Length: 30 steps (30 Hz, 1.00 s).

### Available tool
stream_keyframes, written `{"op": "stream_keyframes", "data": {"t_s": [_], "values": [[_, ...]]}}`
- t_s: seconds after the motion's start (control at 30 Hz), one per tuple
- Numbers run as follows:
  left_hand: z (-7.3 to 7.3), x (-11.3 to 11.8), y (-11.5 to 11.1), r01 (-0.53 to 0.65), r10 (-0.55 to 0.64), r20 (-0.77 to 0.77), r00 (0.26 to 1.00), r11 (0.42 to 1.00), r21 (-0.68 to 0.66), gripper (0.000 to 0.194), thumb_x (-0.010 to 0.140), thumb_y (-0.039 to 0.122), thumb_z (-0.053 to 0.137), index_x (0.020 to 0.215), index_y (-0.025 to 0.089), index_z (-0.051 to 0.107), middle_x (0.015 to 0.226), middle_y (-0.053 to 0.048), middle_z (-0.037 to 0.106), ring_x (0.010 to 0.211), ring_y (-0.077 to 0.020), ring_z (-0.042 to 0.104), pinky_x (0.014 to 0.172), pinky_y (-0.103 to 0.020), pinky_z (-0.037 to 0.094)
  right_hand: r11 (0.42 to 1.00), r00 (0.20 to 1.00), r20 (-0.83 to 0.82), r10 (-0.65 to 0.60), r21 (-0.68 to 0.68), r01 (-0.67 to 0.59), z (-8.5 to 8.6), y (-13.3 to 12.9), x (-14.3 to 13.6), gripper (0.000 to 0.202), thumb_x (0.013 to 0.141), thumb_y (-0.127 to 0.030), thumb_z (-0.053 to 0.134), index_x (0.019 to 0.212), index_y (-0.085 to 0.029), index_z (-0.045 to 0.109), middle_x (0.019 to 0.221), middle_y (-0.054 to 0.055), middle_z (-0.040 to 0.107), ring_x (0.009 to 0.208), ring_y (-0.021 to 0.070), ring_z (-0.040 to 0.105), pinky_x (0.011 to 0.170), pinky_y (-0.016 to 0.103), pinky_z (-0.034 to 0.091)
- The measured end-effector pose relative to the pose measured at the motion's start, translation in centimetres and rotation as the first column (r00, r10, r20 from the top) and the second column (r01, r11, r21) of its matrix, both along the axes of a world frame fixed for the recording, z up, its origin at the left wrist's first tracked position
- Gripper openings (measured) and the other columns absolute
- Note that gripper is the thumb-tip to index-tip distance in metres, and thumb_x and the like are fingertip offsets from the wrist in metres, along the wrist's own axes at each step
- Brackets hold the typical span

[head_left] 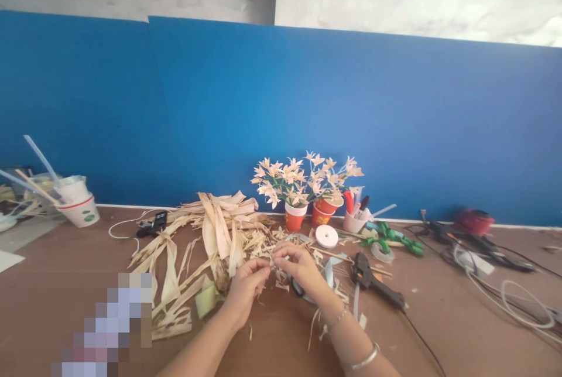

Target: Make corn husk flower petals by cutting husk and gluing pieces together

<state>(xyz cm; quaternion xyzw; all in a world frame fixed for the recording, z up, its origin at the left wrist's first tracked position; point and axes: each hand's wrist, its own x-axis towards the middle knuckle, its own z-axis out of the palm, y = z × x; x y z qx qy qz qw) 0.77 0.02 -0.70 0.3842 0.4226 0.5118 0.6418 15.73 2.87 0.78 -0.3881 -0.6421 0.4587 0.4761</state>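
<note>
Scrap [271, 264], tiny and pale, sits at the centre of my dial, between the fingertips of both hands, over the near part of the table [267, 350]. Taken from there: left hand [246, 286] between seven and eight o'clock, thumb and forefinger closed in a pinch on the scrap. Right hand [302, 268] about three o'clock, fingers bent, tips pinching at the same spot. Hands together, then, tip to tip.

Handling, as I judge it: next to no weight; thin, probably dry and papery like the husk lying around. Likely to crease, or split along the grain, if twisted hard; slipping seems a smaller worry. Best hold would be at the very edge, thumb pad against forefinger, light pressure.

Looks: whitish to straw, mostly covered by the fingers; outline too small to make out from where I stand.

Around it: husk heap [219, 236] at ten o'clock, long curling strips; pale-green piece [206, 300] at eight. Straw-coloured flowers [290, 173] spread around twelve to one, standing in red cups [294, 222]. White roll [327, 236] at two. Glue gun [377, 286] just past three, beyond the right hand, cord trailing toward four.
</note>
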Motion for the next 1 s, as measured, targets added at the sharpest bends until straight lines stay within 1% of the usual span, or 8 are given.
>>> {"op": "stream_keyframes", "data": {"t_s": [0.1,0.23,0.4,0.6,0.83,1.0], "values": [[0.1,0.0,-0.1,-0.007,0.007,-0.016,1.0,1.0,0.014,0.021,0.061,0.031,0.069,0.072,0.015,0.06,0.051,0.008,0.041,0.045,-0.0045,0.028,0.045,-0.02,0.017,0.999,0.999,0.012,-0.047,-0.014,0.047,-0.5,0.1,-0.2,0.019,0.072,-0.034,0.066,0.062,-0.018,0.063,0.085,0.004,0.062,0.081,0.0177,0.057,0.075,0.029,0.043],[-0.1,0.0,-0.1,-0.011,0.013,-0.046,0.999,0.999,0.043,0.02,0.063,0.03,0.068,0.073,0.016,0.06,0.053,0.007,0.043,0.045,-0.0051,0.03,0.045,-0.02,0.02,0.998,0.998,0.022,-0.061,-0.016,0.061,-1.0,0.3,-0.3,0.019,0.072,-0.031,0.065,0.061,-0.017,0.06,0.081,0.003,0.061,0.075,0.0153,0.055,0.07,0.026,0.042],[-0.4,0.0,0.1,-0.025,0.033,-0.115,0.993,0.997,0.071,0.02,0.064,0.031,0.067,0.074,0.015,0.06,0.055,0.006,0.047,0.049,-0.0067,0.037,0.047,-0.019,0.026,0.998,0.997,0.048,-0.065,-0.014,0.065,-0.9,0.2,-0.3,0.019,0.073,-0.031,0.063,0.062,-0.016,0.058,0.076,0.002,0.059,0.071,0.0141,0.054,0.066,0.024,0.041],[-0.3,0.0,0.1,-0.039,0.06,-0.187,0.98,0.993,0.11,0.02,0.064,0.033,0.066,0.074,0.016,0.062,0.058,0.004,0.05,0.052,-0.0092,0.043,0.051,-0.02,0.032,0.997,0.994,0.073,-0.082,-0.006,0.083,-0.8,0.1,-0.4,0.02,0.072,-0.03,0.063,0.06,-0.016,0.057,0.073,0.001,0.058,0.068,0.0134,0.053,0.064,0.023,0.04],[-0.8,0.0,0.4,-0.031,0.065,-0.21,0.975,0.986,0.162,0.019,0.064,0.033,0.066,0.072,0.016,0.063,0.059,0.003,0.053,0.054,-0.01,0.045,0.053,-0.021,0.033,0.993,0.993,0.06,-0.097,-0.054,0.101,-1.2,0.3,-0.4,0.018,0.071,-0.029,0.063,0.06,-0.016,0.057,0.067,0.0,0.057,0.063,0.0127,0.051,0.058,0.022,0.039],[-0.7,0.0,0.3,-0.024,0.039,-0.19,0.981,0.996,0.084,0.024,0.063,0.037,0.067,0.074,0.016,0.061,0.057,0.004,0.052,0.049,-0.0077,0.041,0.045,-0.019,0.027,0.993,0.994,0.054,-0.094,-0.069,0.098,-1.0,0.3,-0.3,0.018,0.071,-0.03,0.064,0.06,-0.016,0.057,0.064,-0.001,0.055,0.06,0.0118,0.049,0.056,0.022,0.038]]}}
